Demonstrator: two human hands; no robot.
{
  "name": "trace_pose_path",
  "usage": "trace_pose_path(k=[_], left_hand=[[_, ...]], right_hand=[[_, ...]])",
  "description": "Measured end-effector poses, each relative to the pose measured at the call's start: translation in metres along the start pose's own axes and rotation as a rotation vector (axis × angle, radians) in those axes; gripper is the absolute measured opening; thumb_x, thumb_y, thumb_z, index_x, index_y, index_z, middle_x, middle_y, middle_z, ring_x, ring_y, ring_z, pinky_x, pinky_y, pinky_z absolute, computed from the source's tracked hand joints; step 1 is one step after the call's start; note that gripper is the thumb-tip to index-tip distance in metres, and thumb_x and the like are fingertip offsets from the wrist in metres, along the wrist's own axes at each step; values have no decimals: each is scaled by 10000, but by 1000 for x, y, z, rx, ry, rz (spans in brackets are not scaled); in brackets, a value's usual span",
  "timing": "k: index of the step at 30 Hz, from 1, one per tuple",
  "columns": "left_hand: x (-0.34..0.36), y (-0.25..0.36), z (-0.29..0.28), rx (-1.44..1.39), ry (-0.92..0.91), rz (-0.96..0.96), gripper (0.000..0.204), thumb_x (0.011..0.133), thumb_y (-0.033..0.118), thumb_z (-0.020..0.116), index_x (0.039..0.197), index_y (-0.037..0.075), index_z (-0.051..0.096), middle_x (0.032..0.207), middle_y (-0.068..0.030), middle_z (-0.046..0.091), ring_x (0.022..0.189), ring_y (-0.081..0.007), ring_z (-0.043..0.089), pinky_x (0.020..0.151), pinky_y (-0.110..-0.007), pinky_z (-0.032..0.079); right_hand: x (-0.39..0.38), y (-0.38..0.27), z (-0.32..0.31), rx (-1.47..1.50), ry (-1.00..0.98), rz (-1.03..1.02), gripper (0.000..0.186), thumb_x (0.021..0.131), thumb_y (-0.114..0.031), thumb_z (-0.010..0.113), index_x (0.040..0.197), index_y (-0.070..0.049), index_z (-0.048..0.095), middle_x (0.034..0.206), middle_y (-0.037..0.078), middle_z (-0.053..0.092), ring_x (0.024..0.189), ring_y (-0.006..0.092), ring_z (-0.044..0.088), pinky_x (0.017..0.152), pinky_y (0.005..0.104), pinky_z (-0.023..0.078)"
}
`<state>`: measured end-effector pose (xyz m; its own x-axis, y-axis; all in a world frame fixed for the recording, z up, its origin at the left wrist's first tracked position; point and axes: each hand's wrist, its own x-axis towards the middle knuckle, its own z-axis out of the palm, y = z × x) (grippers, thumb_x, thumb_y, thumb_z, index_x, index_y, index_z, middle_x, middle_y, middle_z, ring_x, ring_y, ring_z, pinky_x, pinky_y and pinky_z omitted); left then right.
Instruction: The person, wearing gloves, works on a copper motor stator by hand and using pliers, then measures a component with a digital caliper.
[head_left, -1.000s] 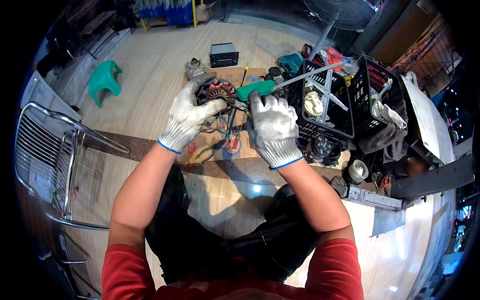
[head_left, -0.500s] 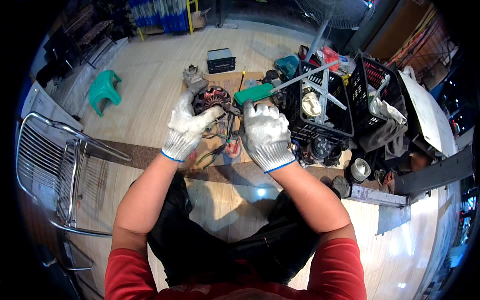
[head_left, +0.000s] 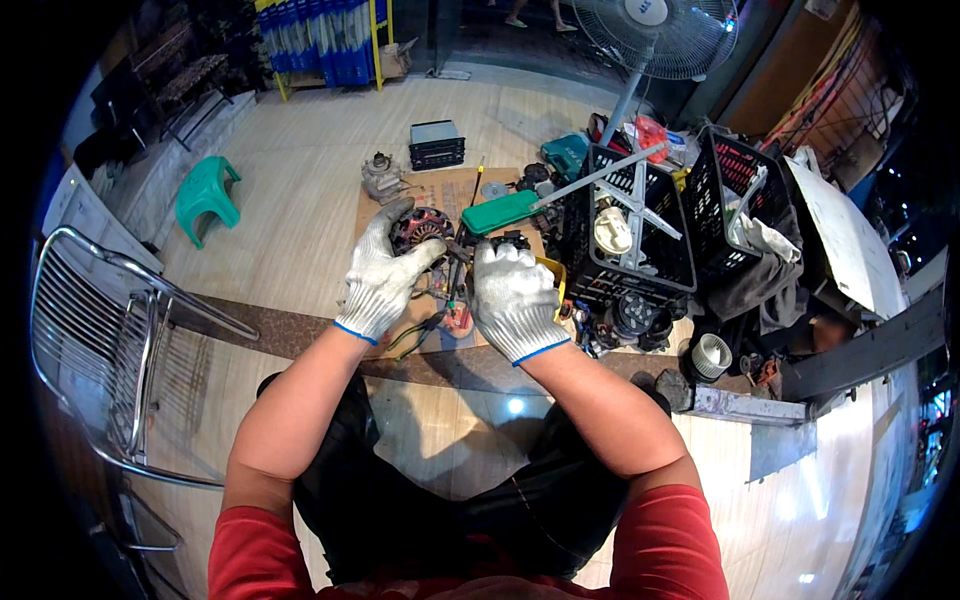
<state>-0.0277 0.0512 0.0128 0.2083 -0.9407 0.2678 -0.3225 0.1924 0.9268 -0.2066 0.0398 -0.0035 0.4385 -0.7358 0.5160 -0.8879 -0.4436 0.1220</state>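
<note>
My left hand (head_left: 382,270), in a white knitted glove with a blue cuff, grips a round alternator part (head_left: 424,228) with reddish copper windings and a finned centre. Its thumb lies across the near side, and the other fingers go round the left edge. My right hand (head_left: 515,300), gloved the same way, is closed in a fist to the right. A dark tool (head_left: 458,252) shows between this fist and the alternator part; its kind is mostly hidden. Below the hands lie green-handled pliers (head_left: 420,328) and other hand tools on a cardboard sheet (head_left: 380,207).
A green case (head_left: 500,212) lies beyond my right hand. Black crates (head_left: 630,275) with metal parts stand at right, near a standing fan (head_left: 645,40). A grey metal housing (head_left: 382,180) sits at the far left of the cardboard. A green stool (head_left: 208,200) and metal chair (head_left: 130,340) stand left.
My right fist has come lower and slightly left in the view, and a yellow thing now shows beside it. My left hand still grips the alternator part. The whole view has shifted slightly.
</note>
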Motion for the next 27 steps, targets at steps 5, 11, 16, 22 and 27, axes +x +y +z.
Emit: trace_pose_path(k=[5,11,16,22,27], left_hand=[[1,-1,-1,73,-10,-87,737,801,250,776,1365,-113,469,1208,-222,641,1066,-245,650,944,-349,528],[2,1,-1,-46,-35,-213,747,814,278,769,1377,-108,466,1222,-229,636,1082,-247,647,945,-339,521],[2,3,-2,-39,-25,-246,729,817,277,772,1372,-98,481,1182,-220,657,1038,-238,664,901,-336,545],[4,-6,-4,-147,-57,-370,511,817,313,765,1225,30,643,1072,-133,708,932,-192,686,841,-322,565],[17,-43,-13,-29,108,-244,500,836,284,787,1195,-30,636,1013,-122,712,863,-174,693,771,-323,586]], right_hand=[[0,1,4,5,-25,-21,82,793,-154,615,817,-80,642,752,89,631,719,241,671,544,378,545],[0,1,19,38,-28,-35,81,811,-150,602,817,-81,644,744,91,646,704,246,686,551,376,556],[3,-2,21,45,-77,-3,81,816,-151,603,819,-80,643,765,99,664,727,256,700,565,379,566],[0,2,40,26,39,-73,91,779,-152,608,832,-83,636,754,84,624,725,272,662,590,422,526],[5,28,60,3,-193,59,275,853,-305,664,914,-40,620,792,172,661,748,339,705,627,435,574]])
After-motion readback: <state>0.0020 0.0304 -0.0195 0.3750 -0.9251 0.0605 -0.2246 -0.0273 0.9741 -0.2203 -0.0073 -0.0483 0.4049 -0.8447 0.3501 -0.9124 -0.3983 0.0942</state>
